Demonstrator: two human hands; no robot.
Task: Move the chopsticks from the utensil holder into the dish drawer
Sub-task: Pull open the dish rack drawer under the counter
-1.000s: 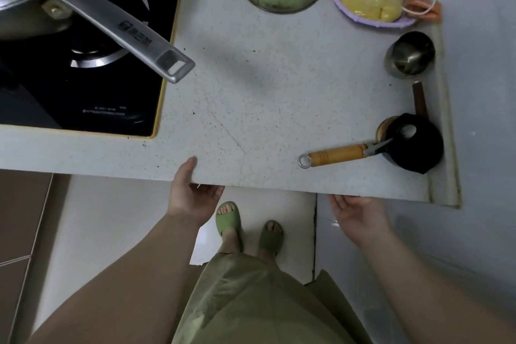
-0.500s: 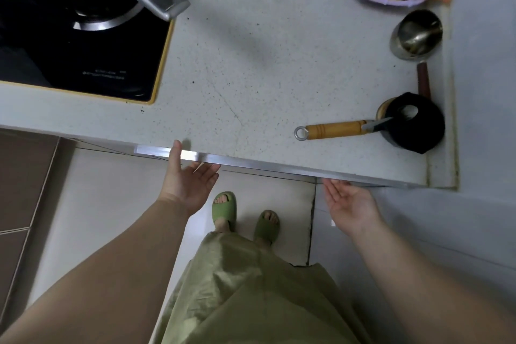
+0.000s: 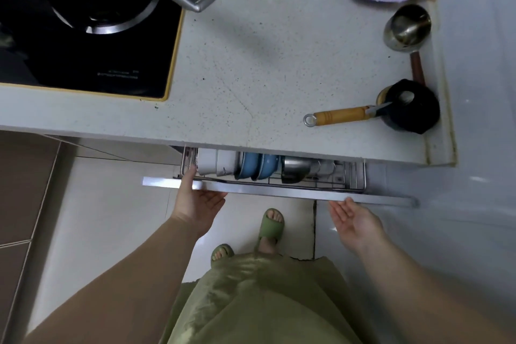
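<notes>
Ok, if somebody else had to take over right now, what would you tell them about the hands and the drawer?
Left hand: grips the steel front rail of the wire dish drawer, thumb over the top.
Right hand: open, palm up, just under the rail, holding nothing.
Drawer: partly out, with white bowls, blue bowls and steel bowls standing inside.
Chopsticks and utensil holder: not in view.
Left to do: pull the drawer further out, fetch the chopsticks, put them in.

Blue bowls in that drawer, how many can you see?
2. Both stand on edge in the drawer's wire rack, side by side: one blue bowl next to the white dishes, the other beside the metal bowl. The countertop may hide more.
</notes>
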